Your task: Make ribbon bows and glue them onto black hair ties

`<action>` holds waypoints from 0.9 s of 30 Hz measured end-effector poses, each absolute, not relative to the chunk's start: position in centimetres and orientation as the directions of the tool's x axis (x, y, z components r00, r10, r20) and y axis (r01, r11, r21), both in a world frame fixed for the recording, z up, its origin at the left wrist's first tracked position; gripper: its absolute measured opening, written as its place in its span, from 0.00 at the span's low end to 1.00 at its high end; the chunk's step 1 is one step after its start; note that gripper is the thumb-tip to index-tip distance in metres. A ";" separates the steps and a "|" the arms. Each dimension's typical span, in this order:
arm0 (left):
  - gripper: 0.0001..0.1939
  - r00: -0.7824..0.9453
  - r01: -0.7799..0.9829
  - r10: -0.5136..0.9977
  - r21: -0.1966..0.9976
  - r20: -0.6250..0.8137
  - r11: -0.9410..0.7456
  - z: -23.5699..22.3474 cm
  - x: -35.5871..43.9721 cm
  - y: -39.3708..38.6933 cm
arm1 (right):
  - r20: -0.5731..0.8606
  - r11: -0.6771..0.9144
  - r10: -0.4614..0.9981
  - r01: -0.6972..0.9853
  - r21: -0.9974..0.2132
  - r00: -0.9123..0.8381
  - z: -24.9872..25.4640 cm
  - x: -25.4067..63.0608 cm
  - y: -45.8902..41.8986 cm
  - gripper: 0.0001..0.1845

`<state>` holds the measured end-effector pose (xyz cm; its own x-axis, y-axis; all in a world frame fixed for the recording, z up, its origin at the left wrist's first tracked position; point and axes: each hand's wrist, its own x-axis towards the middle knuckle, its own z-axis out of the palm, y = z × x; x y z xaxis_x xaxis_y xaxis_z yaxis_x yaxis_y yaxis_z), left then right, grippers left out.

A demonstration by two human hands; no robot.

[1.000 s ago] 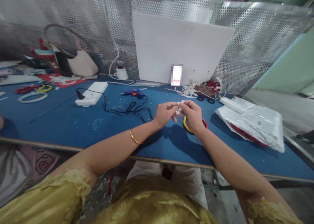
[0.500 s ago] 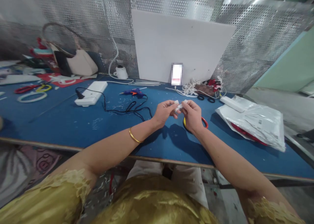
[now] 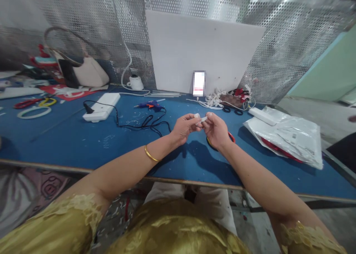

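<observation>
My left hand (image 3: 183, 128) pinches a small white strip (image 3: 204, 119), perhaps ribbon or paper, between thumb and fingers above the blue table. My right hand (image 3: 215, 131) meets it from the other side, its thumb and fingertips closed at the strip's right end. The strip looks folded or bunched at the left fingertips; its exact kind is too small to make out. Beneath my right hand lies a tool with a red and yellow handle (image 3: 232, 137), mostly covered, likely scissors. Left of my hands, a blue glue gun (image 3: 151, 105) rests on the table with its black cord (image 3: 144, 126).
A white power strip (image 3: 102, 107) lies at left, with a handbag (image 3: 89, 72) behind it. Plastic-wrapped packages (image 3: 289, 135) lie at right. A lit phone (image 3: 198, 83) leans on a white board (image 3: 205, 46), beside tangled white cords (image 3: 214, 100). The table's front edge (image 3: 191, 182) runs close to my body.
My right fingers have shifted and opened slightly around the white strip, so more of it shows between the hands. At the far right edge, a dark shape and part of a person have come into view.
</observation>
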<state>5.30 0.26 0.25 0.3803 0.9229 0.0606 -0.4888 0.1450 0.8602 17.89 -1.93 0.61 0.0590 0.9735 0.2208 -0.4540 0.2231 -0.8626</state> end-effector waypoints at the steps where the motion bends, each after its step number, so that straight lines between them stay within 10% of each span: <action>1: 0.10 0.373 -0.497 0.926 0.855 0.052 0.152 0.3 5.3 0.3 | 0.223 0.228 0.973 -0.441 -0.868 0.064 0.7 17.9 -2.0 0.10; 13: 0.05 0.364 -0.574 0.926 0.759 -0.100 0.307 0.7 4.7 1.4 | 0.338 0.308 0.939 0.268 -0.913 0.069 0.3 19.5 -1.5 0.08; 27: 0.04 0.436 -0.591 0.881 0.681 -0.182 0.433 0.9 4.8 1.1 | 0.222 0.224 0.973 0.018 -0.974 -0.069 -0.2 19.0 -1.4 0.11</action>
